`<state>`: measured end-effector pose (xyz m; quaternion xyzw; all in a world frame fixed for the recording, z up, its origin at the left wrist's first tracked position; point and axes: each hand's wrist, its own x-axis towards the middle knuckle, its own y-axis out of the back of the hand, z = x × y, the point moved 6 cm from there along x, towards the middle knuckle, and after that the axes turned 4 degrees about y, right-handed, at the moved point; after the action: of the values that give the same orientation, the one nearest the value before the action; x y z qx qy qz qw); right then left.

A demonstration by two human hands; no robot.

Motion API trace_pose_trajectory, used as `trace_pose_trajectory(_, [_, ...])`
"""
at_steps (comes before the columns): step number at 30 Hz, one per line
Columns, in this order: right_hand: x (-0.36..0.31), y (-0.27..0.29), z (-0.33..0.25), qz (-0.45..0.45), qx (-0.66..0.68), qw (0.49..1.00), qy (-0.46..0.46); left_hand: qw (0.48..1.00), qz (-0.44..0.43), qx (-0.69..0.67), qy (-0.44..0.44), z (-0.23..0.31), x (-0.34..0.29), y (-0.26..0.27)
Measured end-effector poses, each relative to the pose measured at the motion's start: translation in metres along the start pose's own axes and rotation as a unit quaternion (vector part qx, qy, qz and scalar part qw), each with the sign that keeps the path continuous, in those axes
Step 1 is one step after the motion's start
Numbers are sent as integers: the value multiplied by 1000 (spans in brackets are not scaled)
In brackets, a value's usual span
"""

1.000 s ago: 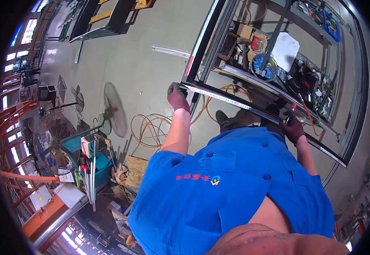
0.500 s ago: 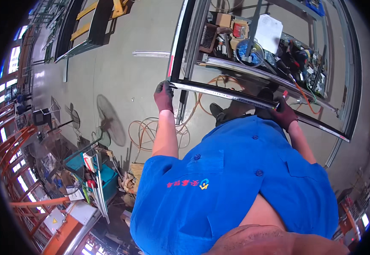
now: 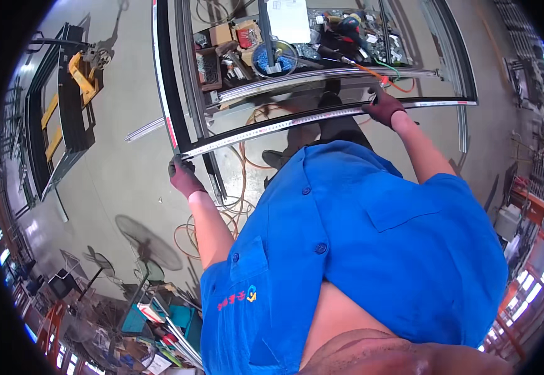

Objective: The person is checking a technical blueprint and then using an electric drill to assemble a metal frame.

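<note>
A large dark metal frame [image 3: 247, 129] lies across the bench in front of me, its near rail running left to right. Along that rail's near side runs a narrow white strip [image 3: 272, 128] with fine printed marks and red patches. My left hand [image 3: 186, 177], in a dark maroon glove, is closed on the frame's near left corner. My right hand [image 3: 384, 109], gloved alike, has its fingers bent over the same rail, right of its middle. The undersides of both grips are hidden.
Beneath the frame, a bench holds a bowl of blue pieces [image 3: 274, 59], white paper [image 3: 288, 22], a power tool [image 3: 350, 26] and boxes of hardware. Hoses [image 3: 244, 178] coil on the floor near my shoe. Left stand a rack with yellow bars [image 3: 52, 142] and a large fan [image 3: 147, 240].
My view has turned, so frame and bench appear farther left and the near rail now slopes up to the right. Both hands remain at the rail, the right one seemingly a little farther along.
</note>
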<state>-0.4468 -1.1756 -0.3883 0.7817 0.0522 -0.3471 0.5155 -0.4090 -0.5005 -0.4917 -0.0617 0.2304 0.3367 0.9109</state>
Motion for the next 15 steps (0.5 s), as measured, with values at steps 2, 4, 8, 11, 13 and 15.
trace_pose_trajectory(2, [2,-1,29,22,-15,999,-24,1000,-14,7,-11,0,0,-6])
trace_pose_trajectory(4, [-8,5,42,48,-7,998,-43,999,-22,13,-22,-2,-5,-9])
trace_pose_trajectory(8, [-10,15,63,94,-28,994,-38,999,28,10,-36,3,-36,-15])
trace_pose_trajectory(11, [-8,16,85,100,-44,993,-45,999,33,26,-34,-12,-64,-19])
trace_pose_trajectory(13, [-11,21,90,93,-27,994,-42,998,-19,-39,52,-50,-73,-29])
trace_pose_trajectory(15, [-11,27,95,83,-12,996,-33,998,-11,-33,53,-94,-92,-40])
